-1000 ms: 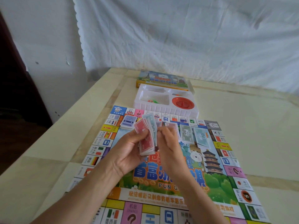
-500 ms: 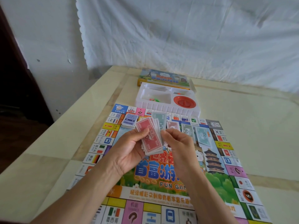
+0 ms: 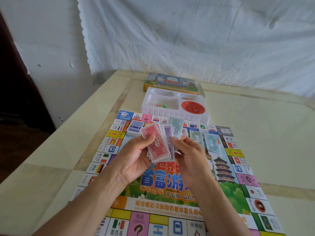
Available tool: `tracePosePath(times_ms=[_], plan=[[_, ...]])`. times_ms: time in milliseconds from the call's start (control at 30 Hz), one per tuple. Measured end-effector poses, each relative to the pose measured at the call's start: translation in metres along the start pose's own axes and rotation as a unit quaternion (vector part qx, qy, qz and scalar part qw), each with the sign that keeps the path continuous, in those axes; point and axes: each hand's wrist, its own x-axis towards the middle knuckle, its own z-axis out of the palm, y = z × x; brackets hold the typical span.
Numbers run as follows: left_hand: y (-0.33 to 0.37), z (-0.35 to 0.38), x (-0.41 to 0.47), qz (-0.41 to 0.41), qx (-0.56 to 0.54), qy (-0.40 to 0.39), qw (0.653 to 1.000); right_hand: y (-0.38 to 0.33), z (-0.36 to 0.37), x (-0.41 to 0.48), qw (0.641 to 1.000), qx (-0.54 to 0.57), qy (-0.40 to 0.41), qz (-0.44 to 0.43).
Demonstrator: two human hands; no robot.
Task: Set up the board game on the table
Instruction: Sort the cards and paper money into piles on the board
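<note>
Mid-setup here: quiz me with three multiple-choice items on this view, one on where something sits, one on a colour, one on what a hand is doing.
1. Where is the white tray?
A. Beyond the far edge of the board, in front of the box
B. In the middle of the board
C. On top of the box

2. What colour is the top of the stack of bills?
A. Green
B. Yellow
C. Red

3. What is the left hand doing?
A. Lying flat on the board
B. Gripping the stack of bills
C. Hanging off the table

Answers:
1 A: the tray sits between the board's far edge and the box.
2 C: a red bill faces up on the stack.
3 B: its thumb and fingers curl round the stack.
</note>
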Motion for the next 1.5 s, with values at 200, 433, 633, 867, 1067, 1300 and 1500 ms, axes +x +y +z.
tracePosePath(times_ms=[200,433,633,867,1067,1300,1500], plan=[[0.000,-0.002,0.002,0.009,-0.001,0.024,1.000,0.000,0.000,0.002,0.999,0.008,0.032,-0.019],[0.001,-0.004,0.003,0.010,-0.002,0.036,0.999,0.002,-0.004,0.003,0.995,-0.057,0.050,-0.065],[0.003,-0.005,0.003,0.011,-0.001,0.045,0.999,0.002,-0.002,0.002,0.987,-0.096,0.095,-0.084],[0.003,-0.003,0.004,0.014,-0.008,0.048,0.999,-0.056,-0.048,0.019,0.957,-0.163,0.193,-0.144],[0.003,-0.004,0.006,0.019,-0.003,0.034,0.999,-0.075,-0.107,0.040,0.917,-0.291,0.260,-0.087],[0.004,-0.007,0.008,0.019,-0.002,0.028,0.999,-0.066,-0.114,0.052,0.899,-0.342,0.274,-0.018],[0.003,-0.007,0.008,0.017,-0.005,0.026,1.000,-0.059,-0.119,0.064,0.866,-0.401,0.300,-0.017]])
